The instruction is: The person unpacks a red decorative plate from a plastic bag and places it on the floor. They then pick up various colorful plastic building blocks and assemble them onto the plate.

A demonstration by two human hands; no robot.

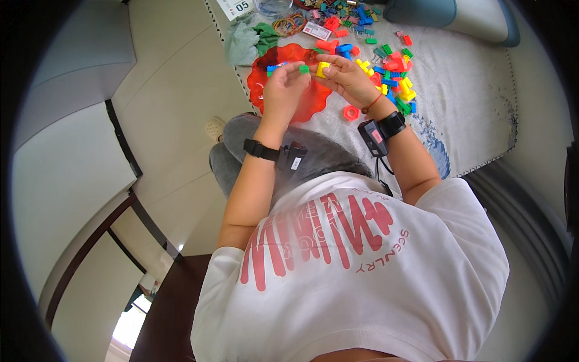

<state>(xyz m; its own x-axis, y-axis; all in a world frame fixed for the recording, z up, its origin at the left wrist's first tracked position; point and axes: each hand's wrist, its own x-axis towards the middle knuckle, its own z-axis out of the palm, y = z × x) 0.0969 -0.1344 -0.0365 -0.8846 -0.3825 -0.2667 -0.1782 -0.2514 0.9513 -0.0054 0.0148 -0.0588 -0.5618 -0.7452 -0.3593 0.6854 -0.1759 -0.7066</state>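
Note:
Over a red scalloped plastic tray (pixel 312 110), my two hands are close together at fingertip height. My left hand (pixel 284 89) pinches a small green plastic piece (pixel 304 69); its exact shape is too small to tell. Between the thumb and fingers of my right hand (pixel 350 79) is a yellow plastic piece (pixel 322 69), perhaps a toy nut or bolt. The two pieces are side by side, with a narrow gap between them. A blue piece (pixel 272 69) shows in the tray just beyond my left hand.
Right of the tray lies a loose pile of coloured toy bolts and blocks (pixel 395 78). A red hexagonal nut (pixel 351 113) sits nearer me. Farther back are coloured binder clips (pixel 362 21), rubber bands (pixel 289 24), green cloths (pixel 244 42) and a grey-white cushion-like object (pixel 452 15).

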